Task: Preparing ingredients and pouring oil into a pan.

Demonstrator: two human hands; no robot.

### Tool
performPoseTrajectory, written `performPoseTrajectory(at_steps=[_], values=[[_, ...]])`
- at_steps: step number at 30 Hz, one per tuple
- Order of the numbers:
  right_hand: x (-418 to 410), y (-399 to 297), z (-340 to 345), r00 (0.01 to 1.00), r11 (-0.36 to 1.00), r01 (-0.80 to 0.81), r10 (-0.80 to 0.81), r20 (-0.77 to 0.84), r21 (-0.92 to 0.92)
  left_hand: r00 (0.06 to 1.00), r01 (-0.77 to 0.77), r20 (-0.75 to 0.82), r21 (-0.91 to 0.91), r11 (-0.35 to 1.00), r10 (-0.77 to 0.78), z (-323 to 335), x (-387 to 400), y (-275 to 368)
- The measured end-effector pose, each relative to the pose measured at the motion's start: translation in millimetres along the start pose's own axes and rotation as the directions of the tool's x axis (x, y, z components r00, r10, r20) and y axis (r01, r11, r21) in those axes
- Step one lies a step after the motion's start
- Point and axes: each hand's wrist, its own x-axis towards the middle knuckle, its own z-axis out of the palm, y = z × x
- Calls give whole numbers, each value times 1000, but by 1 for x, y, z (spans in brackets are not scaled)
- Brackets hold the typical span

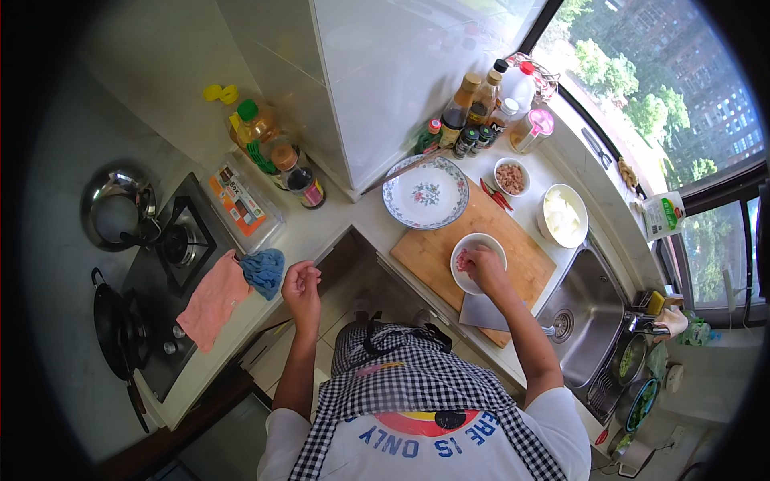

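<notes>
My right hand reaches down into a white bowl on the wooden cutting board. Its fingertips touch pinkish raw meat, and the hand partly hides them, so their grip is unclear. Across the board's near edge lies a cleaver, its handle passing under my right forearm. My left hand hovers in the air by the counter edge with fingers curled in and nothing seen in them. Nearest to it is a crumpled blue cloth. A floral plate overlaps the board's far corner, with chopsticks across its rim.
Past the board are red chilies, a small bowl of minced meat and a bowl of white pieces. Sauce bottles line the wall. A steel sink sits right; a gas stove with a wok sits left.
</notes>
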Motion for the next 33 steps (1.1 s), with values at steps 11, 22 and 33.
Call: performPoseTrajectory(at_steps=[11, 22, 33], values=[[-8, -14, -14, 1000, 997, 22, -23, 15, 78, 1000, 9, -3, 42, 999, -9, -6, 3, 4], [-19, -46, -32, 961, 976, -174, 198, -194, 135, 962, -81, -29, 919, 385, 272, -98, 30, -10], [-67, -25, -48, 772, 517, -39, 559, -302, 855, 970, -85, 4, 942, 326, 241, -118, 50, -71]])
